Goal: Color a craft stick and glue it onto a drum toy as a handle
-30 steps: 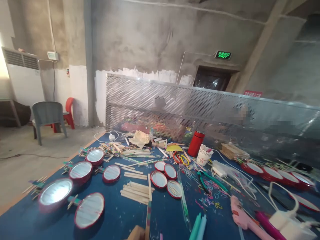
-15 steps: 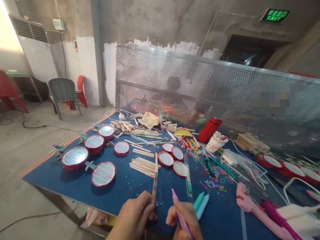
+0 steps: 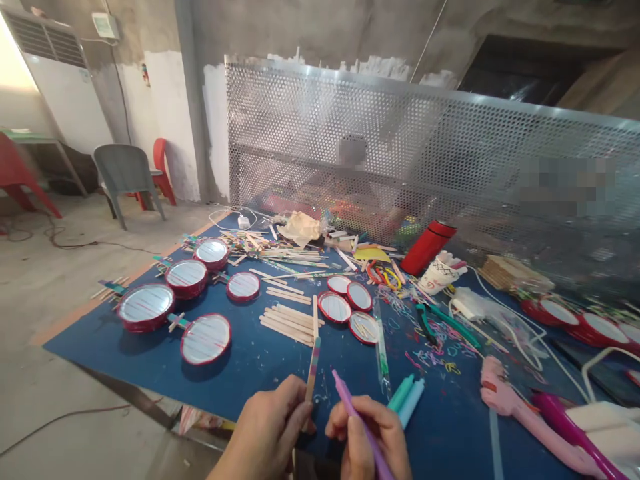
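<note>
Showing a banded stick with colour laid across part of its length: teal at the far end, purple and pink bands below it, and plain wood toward the fingers. The colouring thus appears partly done, the plain stretch being what might remain; whether it is meant to stay plain cannot be told. The stick's long axis runs away from the person, leaning slightly right, with the teal end pointing toward the mesh barrier. It is above the near part of the blue table, between the left-hand discs and the markers.

The left hand has its thumb and fingers closed on the near end of the stick. The right hand is clamped round a purple marker, whose tip points forward and left, near the stick but apart from it; whether it is capped is unclear.

Just beyond the stick lie rows of bare sticks. To their right is a cluster of four red-rimmed discs, one bearing short sticks. Teal and light-blue markers lie beside the right hand. Farther left are larger discs with banded handles, which appear assembled; farther right, loose coloured bands, green-handled pliers and a pink glue gun. A red bottle and a paper cup stand toward the barrier.
</note>
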The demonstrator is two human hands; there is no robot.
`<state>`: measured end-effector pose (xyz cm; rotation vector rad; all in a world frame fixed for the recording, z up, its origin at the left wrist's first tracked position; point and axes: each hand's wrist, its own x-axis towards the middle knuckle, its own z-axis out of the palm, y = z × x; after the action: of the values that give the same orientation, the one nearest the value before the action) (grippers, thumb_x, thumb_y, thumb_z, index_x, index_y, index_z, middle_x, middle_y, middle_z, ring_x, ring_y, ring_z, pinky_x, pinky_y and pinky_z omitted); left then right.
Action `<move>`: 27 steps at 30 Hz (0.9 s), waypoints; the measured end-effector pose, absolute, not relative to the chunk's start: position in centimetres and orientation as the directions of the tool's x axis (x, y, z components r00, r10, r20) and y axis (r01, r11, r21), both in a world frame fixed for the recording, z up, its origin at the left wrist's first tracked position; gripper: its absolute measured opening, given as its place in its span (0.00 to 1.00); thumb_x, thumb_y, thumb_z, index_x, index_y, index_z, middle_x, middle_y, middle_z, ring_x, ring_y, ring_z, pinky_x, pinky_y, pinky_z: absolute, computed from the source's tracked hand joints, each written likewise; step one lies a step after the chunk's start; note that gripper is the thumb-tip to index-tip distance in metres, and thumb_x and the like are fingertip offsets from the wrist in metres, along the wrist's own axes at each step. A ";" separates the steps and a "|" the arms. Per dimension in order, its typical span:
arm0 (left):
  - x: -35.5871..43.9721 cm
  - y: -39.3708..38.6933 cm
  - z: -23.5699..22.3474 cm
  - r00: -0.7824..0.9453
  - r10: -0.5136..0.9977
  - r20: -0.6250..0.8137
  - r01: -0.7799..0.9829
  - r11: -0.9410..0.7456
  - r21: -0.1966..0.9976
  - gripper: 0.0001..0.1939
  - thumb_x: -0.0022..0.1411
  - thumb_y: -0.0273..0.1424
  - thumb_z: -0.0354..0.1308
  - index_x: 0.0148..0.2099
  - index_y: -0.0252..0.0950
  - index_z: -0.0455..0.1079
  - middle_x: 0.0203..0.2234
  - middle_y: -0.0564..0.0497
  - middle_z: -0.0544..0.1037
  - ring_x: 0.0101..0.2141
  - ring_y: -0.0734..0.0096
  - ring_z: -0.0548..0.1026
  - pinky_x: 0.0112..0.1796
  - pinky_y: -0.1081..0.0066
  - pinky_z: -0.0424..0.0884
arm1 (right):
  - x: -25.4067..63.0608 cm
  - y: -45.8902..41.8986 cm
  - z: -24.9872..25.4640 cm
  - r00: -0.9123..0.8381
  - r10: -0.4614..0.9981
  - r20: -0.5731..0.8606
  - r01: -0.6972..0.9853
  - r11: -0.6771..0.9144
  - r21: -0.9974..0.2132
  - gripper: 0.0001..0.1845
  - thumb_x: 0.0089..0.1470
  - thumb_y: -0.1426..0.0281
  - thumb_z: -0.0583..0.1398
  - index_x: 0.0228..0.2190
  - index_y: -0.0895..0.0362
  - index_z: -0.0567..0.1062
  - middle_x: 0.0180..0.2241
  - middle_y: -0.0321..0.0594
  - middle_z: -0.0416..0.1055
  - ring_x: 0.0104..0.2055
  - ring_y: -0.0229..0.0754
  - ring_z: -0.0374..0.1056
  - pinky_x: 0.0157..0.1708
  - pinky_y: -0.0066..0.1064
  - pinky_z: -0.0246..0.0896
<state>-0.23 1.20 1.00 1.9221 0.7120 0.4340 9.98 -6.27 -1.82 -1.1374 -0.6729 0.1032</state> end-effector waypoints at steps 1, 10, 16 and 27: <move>-0.2 1.2 1.0 0.761 0.649 -0.008 0.288 -0.327 0.900 0.08 0.67 0.29 0.45 0.34 0.40 0.61 0.27 0.55 0.81 0.14 0.79 0.72 0.15 0.82 0.58 | 9.7 -6.3 -1.6 0.779 0.401 0.483 0.298 0.441 -0.847 0.04 0.60 0.70 0.56 0.38 0.56 0.69 0.23 0.30 0.67 0.22 0.33 0.65 0.23 0.27 0.56; -0.2 1.0 0.8 0.760 0.649 0.020 0.268 -0.342 0.900 0.07 0.67 0.28 0.46 0.35 0.40 0.61 0.27 0.57 0.80 0.15 0.80 0.71 0.17 0.83 0.59 | 9.4 -6.5 -1.4 0.691 0.450 0.566 0.397 0.417 -0.817 0.04 0.60 0.70 0.56 0.38 0.56 0.70 0.25 0.31 0.67 0.25 0.34 0.64 0.26 0.29 0.57; -0.2 0.8 1.0 0.751 0.660 0.021 0.279 -0.346 0.896 0.07 0.67 0.28 0.46 0.35 0.40 0.62 0.26 0.57 0.80 0.15 0.80 0.70 0.18 0.83 0.61 | 9.3 -6.7 -1.1 0.691 0.452 0.564 0.423 0.380 -0.823 0.04 0.59 0.71 0.57 0.37 0.57 0.70 0.25 0.33 0.68 0.24 0.34 0.64 0.25 0.29 0.58; -0.2 0.9 1.4 0.751 0.659 0.031 0.264 -0.344 0.901 0.07 0.66 0.28 0.47 0.35 0.39 0.64 0.26 0.55 0.81 0.16 0.79 0.72 0.19 0.82 0.62 | 9.0 -6.9 -0.4 0.706 0.454 0.543 0.369 0.419 -0.830 0.06 0.58 0.75 0.56 0.38 0.56 0.70 0.25 0.31 0.66 0.26 0.34 0.64 0.26 0.28 0.60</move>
<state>-0.16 0.86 1.37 1.9280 0.7042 0.4852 9.02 -6.92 -0.38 -1.1763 -0.8350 0.0613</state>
